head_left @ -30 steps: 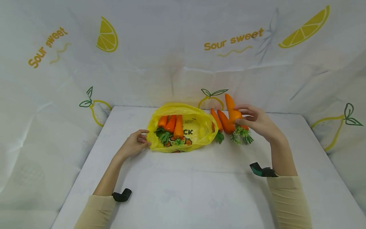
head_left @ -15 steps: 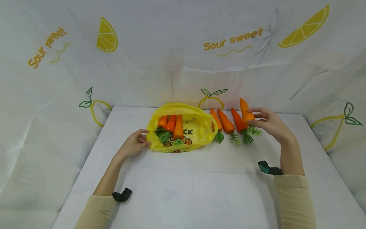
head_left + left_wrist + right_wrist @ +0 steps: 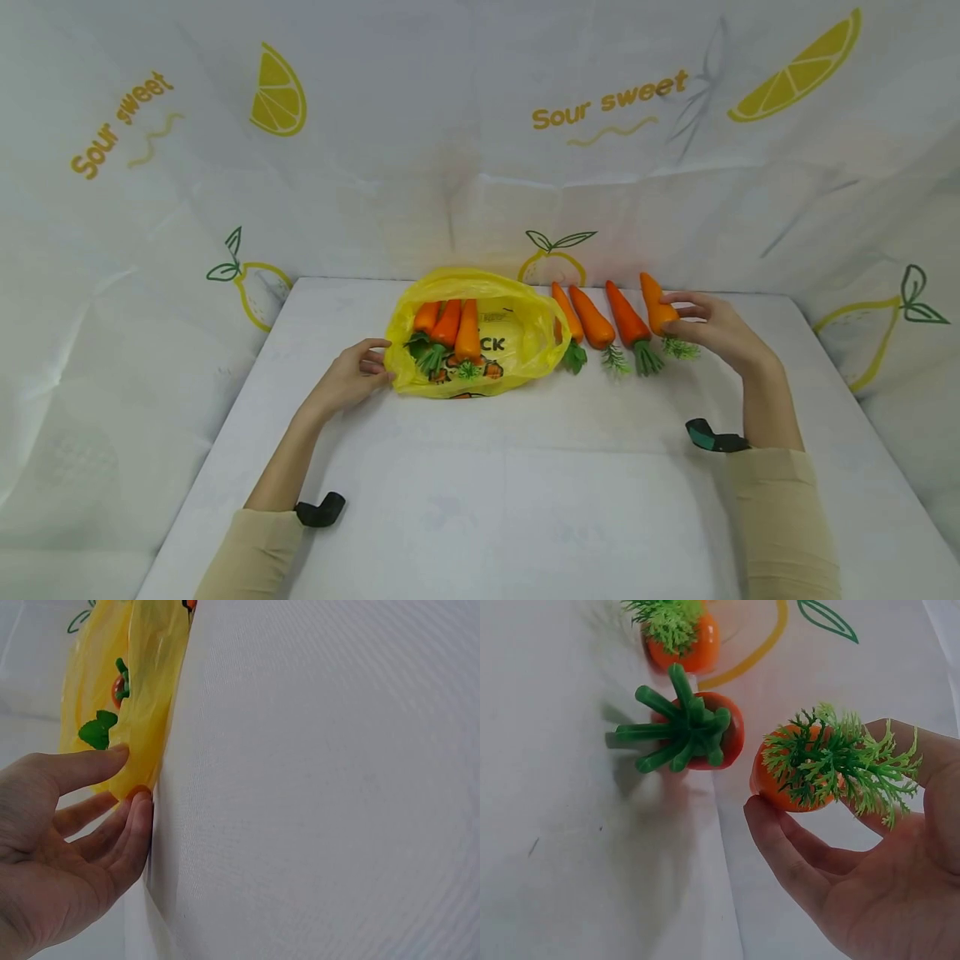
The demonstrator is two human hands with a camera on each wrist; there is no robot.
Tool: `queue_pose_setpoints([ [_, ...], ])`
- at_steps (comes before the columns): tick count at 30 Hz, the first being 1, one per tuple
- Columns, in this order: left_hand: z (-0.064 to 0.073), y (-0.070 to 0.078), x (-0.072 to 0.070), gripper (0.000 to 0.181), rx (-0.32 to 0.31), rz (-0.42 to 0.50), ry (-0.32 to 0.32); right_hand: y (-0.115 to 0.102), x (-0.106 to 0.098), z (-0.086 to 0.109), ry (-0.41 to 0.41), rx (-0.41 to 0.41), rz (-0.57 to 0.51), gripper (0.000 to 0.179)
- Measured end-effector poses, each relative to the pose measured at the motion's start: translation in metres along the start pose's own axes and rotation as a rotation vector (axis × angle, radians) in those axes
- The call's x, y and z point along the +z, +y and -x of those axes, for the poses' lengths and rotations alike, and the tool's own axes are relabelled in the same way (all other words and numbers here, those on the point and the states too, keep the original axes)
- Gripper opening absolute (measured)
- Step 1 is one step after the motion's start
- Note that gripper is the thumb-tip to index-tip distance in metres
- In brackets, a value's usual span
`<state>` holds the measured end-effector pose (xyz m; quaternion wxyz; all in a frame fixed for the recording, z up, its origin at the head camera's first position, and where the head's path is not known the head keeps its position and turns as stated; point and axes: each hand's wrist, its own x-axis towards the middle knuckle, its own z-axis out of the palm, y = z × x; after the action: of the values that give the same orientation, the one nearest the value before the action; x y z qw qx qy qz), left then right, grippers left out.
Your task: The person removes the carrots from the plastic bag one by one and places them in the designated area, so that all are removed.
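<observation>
My right hand [image 3: 708, 327] pinches an orange carrot [image 3: 657, 305] with a feathery green top, at the right end of a row. In the right wrist view this carrot [image 3: 791, 769] sits between thumb and fingers, beside a redder carrot [image 3: 724, 731] with thick green stems. My left hand [image 3: 352, 377] holds the left edge of a yellow plastic bag [image 3: 525, 367], which lies on its side with its mouth towards me. In the left wrist view the thumb and fingers meet at the bag's end [image 3: 146, 742]. Inside lie three carrots [image 3: 468, 332], leafy ends facing the opening.
To the right of the bag lie three more carrots: one [image 3: 567, 312] against its rim, an orange one [image 3: 592, 317] and a redder one [image 3: 626, 312]. The white table [image 3: 495, 500] meets a white lemon-printed cloth backdrop [image 3: 420, 167] just behind them.
My right hand has carried its carrot rightward past the redder one and lowered it at the row's right end. The left hand and the bag have stayed in place.
</observation>
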<state>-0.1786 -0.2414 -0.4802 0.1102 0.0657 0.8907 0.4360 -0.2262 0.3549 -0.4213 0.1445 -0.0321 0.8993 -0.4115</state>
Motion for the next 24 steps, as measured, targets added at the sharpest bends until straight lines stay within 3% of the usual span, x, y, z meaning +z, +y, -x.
queue_pose_setpoints([
  [11,0.0,-0.002,0.001,0.062,0.021,0.005,0.001,0.019,0.001,-0.01,-0.035,0.025,0.008,0.059],
  [24,0.0,-0.001,0.001,0.062,0.001,0.012,0.005,0.031,0.005,-0.014,-0.052,0.023,0.0,0.059],
])
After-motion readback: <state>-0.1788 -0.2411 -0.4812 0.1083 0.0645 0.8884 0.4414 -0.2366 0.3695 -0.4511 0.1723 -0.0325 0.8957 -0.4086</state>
